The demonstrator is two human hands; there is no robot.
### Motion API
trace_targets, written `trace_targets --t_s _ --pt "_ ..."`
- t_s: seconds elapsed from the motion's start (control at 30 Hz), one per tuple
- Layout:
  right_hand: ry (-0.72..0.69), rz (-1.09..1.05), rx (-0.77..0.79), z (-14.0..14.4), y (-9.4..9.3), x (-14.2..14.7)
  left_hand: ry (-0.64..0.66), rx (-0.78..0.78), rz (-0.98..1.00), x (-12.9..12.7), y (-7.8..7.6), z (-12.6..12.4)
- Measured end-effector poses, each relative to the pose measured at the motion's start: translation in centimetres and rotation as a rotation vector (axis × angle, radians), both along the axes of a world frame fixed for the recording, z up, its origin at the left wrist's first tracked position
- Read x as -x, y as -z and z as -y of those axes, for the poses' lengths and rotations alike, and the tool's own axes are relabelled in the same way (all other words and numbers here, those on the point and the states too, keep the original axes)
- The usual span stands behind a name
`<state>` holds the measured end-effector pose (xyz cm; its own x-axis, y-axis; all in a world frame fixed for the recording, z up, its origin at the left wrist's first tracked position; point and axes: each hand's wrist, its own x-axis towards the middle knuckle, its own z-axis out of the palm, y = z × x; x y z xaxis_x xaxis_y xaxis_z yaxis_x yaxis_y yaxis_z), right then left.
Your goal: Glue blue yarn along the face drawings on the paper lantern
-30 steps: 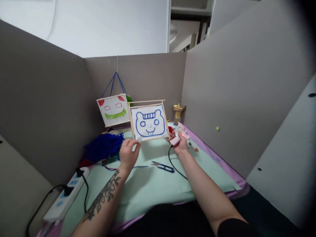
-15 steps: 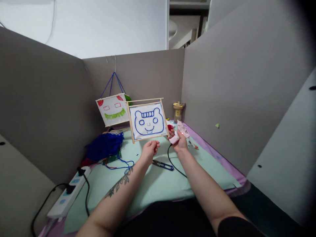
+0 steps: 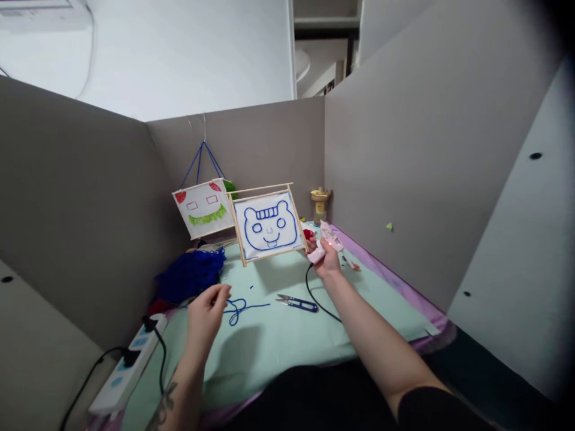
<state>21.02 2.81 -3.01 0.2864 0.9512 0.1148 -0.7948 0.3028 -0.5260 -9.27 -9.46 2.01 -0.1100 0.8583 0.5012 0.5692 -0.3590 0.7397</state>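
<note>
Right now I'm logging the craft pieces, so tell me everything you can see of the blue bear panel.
The blue bear panel is a white sheet in a frame of thin wooden sticks, with a bear face outlined in blue yarn. It stands tilted above the mint green mat. The right hand, also gripping a pink glue gun, is at its lower right corner.
</note>
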Motion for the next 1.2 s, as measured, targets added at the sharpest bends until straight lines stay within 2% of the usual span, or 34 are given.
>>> trace_targets --t_s 0.07,0.13,0.23,0.33,0.53,0.83,0.97,1.07,1.13,1.2 --pt "-0.032 -0.011 0.030 0.1 -0.1 0.1 0.083 -0.134 -0.206 -2.1 -0.3 -1.2" --pt "-0.039 -0.016 0.043 0.3 -0.2 0.2 0.126 -0.173 -0.387 -4.9 -0.3 -2.8" --pt "-0.043 -0.008 0.033 0.4 -0.3 0.3 0.026 -0.195 -0.539 -8.3 0.4 -5.4" --pt "-0.047 -0.005 0.026 0.5 -0.4 0.4 -0.077 -0.239 -0.588 -9.9 0.8 -7.3" --pt "-0.079 -0.012 0.036 0.8 -0.7 0.6 -0.216 -0.207 -0.593 -10.9 0.3 -7.9" --pt "-0.051 -0.023 0.084 0.9 -0.7 0.8 -0.263 -0.036 -0.566 -12.7 -1.1 -8.3" --pt "-0.054 0.000 0.065 0.8 -0.4 0.8 -0.229 0.006 -0.557 -13.1 -1.6 -8.1" --pt "-0.039 -0.014 0.064 0.8 -0.4 0.6 -0.182 -0.031 -0.493 -12.6 -1.6 -6.7" --pt "-0.038 -0.018 0.058 0.8 -0.5 0.5 -0.108 -0.028 -0.432 -12.2 -1.2 -5.5" --pt "-0.023 0.002 0.033 0.8 -0.6 0.5 0.036 0.046 -0.359 -12.1 -0.2 -4.6"
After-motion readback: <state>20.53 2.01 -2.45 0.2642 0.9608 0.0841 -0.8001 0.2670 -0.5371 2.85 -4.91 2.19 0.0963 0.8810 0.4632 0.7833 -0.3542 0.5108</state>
